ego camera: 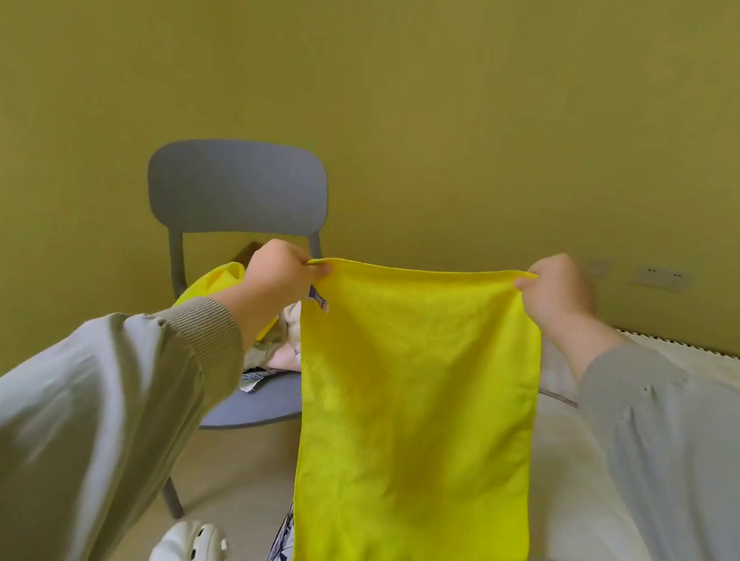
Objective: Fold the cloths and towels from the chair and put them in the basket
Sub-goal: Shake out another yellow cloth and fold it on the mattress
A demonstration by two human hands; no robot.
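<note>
A bright yellow cloth [419,416] hangs flat in the air in front of me, stretched between both hands. My left hand [281,275] pinches its top left corner and my right hand [557,292] pinches its top right corner. Its lower edge hangs over my lap. Behind it stands a grey chair [236,189] with a heap of cloths on the seat: another yellow cloth [211,283], pale beige pieces [284,339] and a patterned one, partly hidden by my left arm. No basket is in view.
A bed or sofa with a white cover [582,462] lies to the right under my right arm. A blue-and-white patterned cloth [277,558] hangs by my knee. A white clog [189,558] is on the floor. The yellow-green wall [438,96] stands close behind the chair.
</note>
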